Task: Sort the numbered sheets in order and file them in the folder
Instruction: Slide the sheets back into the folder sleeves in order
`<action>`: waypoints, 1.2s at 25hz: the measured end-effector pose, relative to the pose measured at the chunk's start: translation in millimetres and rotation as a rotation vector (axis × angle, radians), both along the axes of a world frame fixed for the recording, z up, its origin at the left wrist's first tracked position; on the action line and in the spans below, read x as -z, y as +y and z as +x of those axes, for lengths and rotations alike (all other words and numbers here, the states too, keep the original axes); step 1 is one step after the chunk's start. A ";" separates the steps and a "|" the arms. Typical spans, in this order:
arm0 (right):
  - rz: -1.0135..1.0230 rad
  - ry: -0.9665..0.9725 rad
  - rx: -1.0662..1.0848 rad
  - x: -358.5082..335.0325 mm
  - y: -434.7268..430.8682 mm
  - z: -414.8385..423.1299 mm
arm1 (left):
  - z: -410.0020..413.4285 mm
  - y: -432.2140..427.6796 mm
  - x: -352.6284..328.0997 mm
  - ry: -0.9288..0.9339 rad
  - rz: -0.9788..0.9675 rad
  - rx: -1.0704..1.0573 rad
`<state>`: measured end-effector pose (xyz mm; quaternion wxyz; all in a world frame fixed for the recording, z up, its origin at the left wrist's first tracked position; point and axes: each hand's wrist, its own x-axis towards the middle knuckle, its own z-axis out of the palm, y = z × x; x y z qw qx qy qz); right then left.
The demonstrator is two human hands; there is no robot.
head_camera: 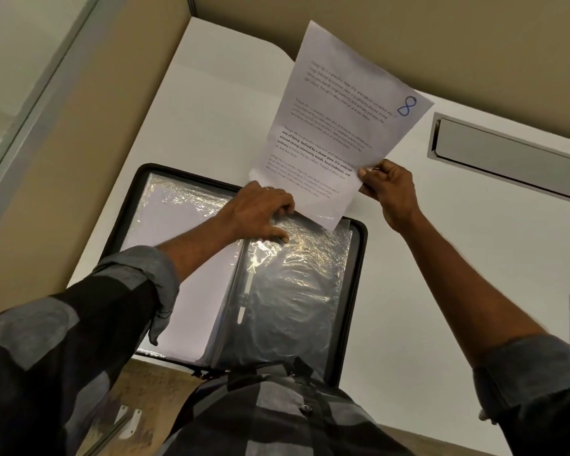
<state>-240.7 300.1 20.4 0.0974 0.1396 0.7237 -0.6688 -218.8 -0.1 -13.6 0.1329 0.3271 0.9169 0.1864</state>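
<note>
Filing step: sheet 8 (pixel 339 126), pinched by right hand (pixel 387 189), meets clear sleeve (pixel 297 274) whose top edge left hand (pixel 260 209) grips open in folder (pixel 359 291); next, probably a straight downward feed.

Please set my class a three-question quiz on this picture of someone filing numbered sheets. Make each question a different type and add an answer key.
1. True or false: the right hand pinches the sheet and holds it up off the desk.
2. Which number is handwritten on that sheet? A) 3 B) 8 C) 5
3. Fill in the blank: the left hand grips the top edge of a clear plastic ____ inside the open folder.

Key: 1 true; 2 B; 3 sleeve.
</note>
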 end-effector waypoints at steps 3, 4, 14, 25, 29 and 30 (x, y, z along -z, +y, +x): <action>0.016 -0.011 -0.034 -0.7 7.1 -6.8 | -9.6 -8.1 -6.8 -0.005 -0.091 0.010; 0.014 -0.017 -0.051 -0.9 9.1 -8.7 | -12.8 -11.3 -8.6 0.003 -0.115 0.013; 0.032 -0.120 -0.174 15.6 19.6 -20.2 | -27.4 -22.3 -3.8 -0.024 -0.085 0.025; 0.104 -0.148 -0.209 36.4 15.0 -29.4 | -39.4 -24.0 10.1 -0.202 -0.172 0.154; 0.097 -0.160 -0.223 41.2 12.5 -27.3 | -45.0 -27.6 8.2 -0.344 -0.045 0.125; 0.097 -0.163 -0.229 41.9 11.9 -27.3 | -45.8 -27.0 8.6 -0.417 -0.010 0.113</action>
